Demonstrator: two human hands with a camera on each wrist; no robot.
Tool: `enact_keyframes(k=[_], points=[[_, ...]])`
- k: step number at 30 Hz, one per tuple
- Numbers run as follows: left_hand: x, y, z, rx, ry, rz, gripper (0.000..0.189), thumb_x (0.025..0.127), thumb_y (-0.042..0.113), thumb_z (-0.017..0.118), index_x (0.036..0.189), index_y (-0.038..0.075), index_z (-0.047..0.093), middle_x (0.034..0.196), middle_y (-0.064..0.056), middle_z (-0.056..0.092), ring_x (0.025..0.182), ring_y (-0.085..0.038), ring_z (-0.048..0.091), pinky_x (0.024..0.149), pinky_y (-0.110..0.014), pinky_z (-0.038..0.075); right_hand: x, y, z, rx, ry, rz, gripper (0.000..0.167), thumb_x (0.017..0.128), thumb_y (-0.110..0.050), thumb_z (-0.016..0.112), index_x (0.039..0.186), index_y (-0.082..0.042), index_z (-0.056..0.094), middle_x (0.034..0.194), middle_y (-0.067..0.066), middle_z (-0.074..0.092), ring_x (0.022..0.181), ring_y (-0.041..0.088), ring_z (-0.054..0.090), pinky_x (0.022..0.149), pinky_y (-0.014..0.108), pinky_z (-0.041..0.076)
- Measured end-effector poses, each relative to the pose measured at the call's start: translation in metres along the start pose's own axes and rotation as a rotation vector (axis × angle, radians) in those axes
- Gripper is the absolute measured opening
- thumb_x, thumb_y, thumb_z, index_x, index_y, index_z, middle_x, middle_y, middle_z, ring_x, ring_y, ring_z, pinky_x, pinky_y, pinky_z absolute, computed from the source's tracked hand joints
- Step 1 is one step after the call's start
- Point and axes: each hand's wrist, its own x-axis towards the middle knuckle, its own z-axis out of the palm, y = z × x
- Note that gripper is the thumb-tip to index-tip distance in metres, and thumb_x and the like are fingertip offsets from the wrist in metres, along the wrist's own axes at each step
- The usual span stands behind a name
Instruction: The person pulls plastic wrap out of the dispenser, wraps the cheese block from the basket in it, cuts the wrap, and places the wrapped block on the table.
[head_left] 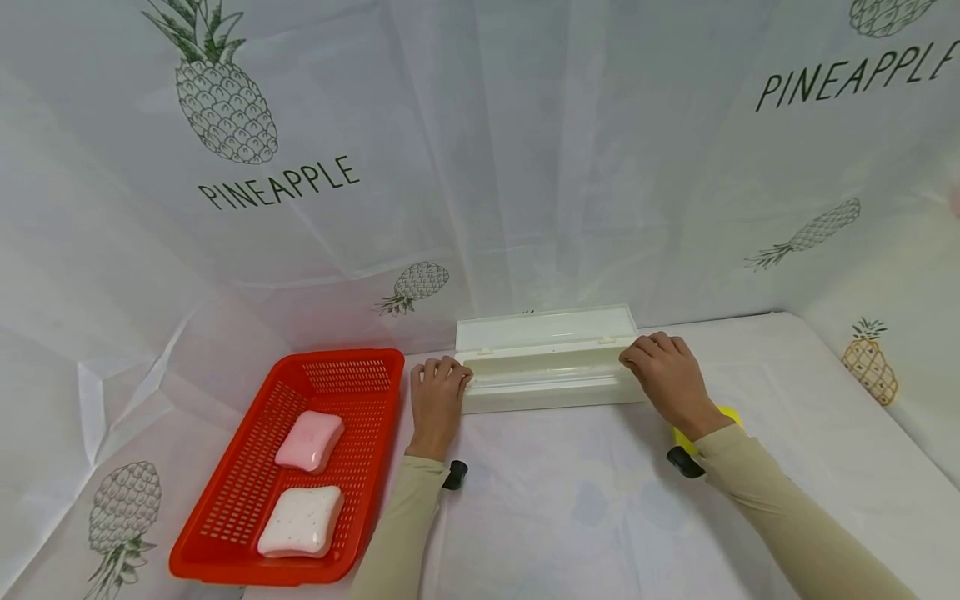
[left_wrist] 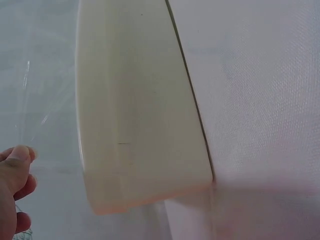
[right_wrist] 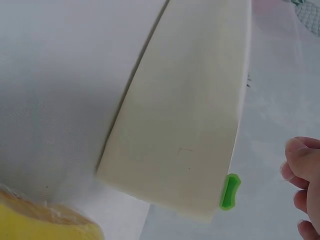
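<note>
A long white box [head_left: 555,397] with its hinged lid [head_left: 547,330] raised stands against the back wall. My left hand [head_left: 437,404] is at its left end and my right hand [head_left: 670,382] at its right end. In the left wrist view, thumb and fingers pinch the edge of clear plastic wrap [left_wrist: 42,112], seen by its creases and shine. The right wrist view shows my right thumb and fingertips [right_wrist: 296,146] pressed together in the same way; the wrap there is very faint. A small green slider [right_wrist: 230,192] sits at the box's right end.
To the left, a red plastic basket [head_left: 193,533] holds a pink soap-like block [head_left: 309,442] and a white speckled one [head_left: 302,521]. A yellow thing with a brownish, film-covered top [right_wrist: 45,220] lies under my right wrist. Pineapple-print sheeting [head_left: 517,167] forms the back wall.
</note>
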Motion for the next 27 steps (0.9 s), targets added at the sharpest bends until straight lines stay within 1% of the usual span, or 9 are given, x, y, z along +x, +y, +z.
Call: enact_keyframes(k=[4, 10, 17, 22, 27], points=[[0.0009, 0.0001, -0.0002, -0.006, -0.002, -0.006, 0.007, 0.095, 0.022, 0.078, 0.097, 0.017, 0.082, 0.100, -0.003, 0.070, 0.102, -0.027, 0.060, 0.099, -0.049, 0.046, 0.0009, -0.0003, -0.0017, 0.004, 0.008, 0.000, 0.017, 0.081, 0.002, 0.085, 0.090, -0.005, 0.072, 0.089, 0.009, 0.070, 0.092, 0.034, 0.062, 0.080, 0.048, 0.048], [0.0002, -0.0006, 0.0005, 0.011, -0.010, -0.011, 0.008, 0.096, 0.024, 0.078, 0.099, 0.018, 0.083, 0.102, -0.003, 0.069, 0.105, -0.027, 0.060, 0.099, -0.050, 0.046, 0.0009, -0.0003, -0.0022, 0.011, 0.033, -0.003, 0.018, 0.080, 0.003, 0.086, 0.090, -0.005, 0.073, 0.089, 0.008, 0.069, 0.091, 0.034, 0.062, 0.079, 0.048, 0.048], [-0.0005, 0.0009, -0.0033, 0.004, -0.007, -0.021, 0.007, 0.095, 0.022, 0.079, 0.098, 0.017, 0.082, 0.103, -0.003, 0.068, 0.105, -0.028, 0.059, 0.098, -0.050, 0.046, 0.0003, -0.0017, -0.0037, 0.010, 0.041, -0.003, 0.020, 0.078, 0.003, 0.088, 0.089, -0.005, 0.073, 0.089, 0.008, 0.068, 0.090, 0.034, 0.062, 0.078, 0.048, 0.047], [0.0010, 0.0009, -0.0049, 0.012, -0.012, -0.022, 0.009, 0.098, 0.024, 0.075, 0.098, 0.018, 0.082, 0.106, -0.004, 0.068, 0.107, -0.028, 0.059, 0.100, -0.050, 0.046, 0.0027, -0.0019, -0.0059, 0.013, 0.048, -0.008, 0.020, 0.078, 0.003, 0.087, 0.089, -0.004, 0.072, 0.090, 0.010, 0.067, 0.091, 0.036, 0.062, 0.078, 0.050, 0.047], [0.0026, 0.0012, -0.0063, 0.024, -0.022, -0.036, 0.010, 0.098, 0.024, 0.076, 0.099, 0.017, 0.083, 0.107, -0.004, 0.068, 0.109, -0.028, 0.059, 0.100, -0.050, 0.047, 0.0056, -0.0022, -0.0082, 0.024, 0.059, -0.010, 0.019, 0.079, 0.003, 0.087, 0.089, -0.003, 0.072, 0.090, 0.010, 0.067, 0.091, 0.037, 0.061, 0.079, 0.051, 0.047]])
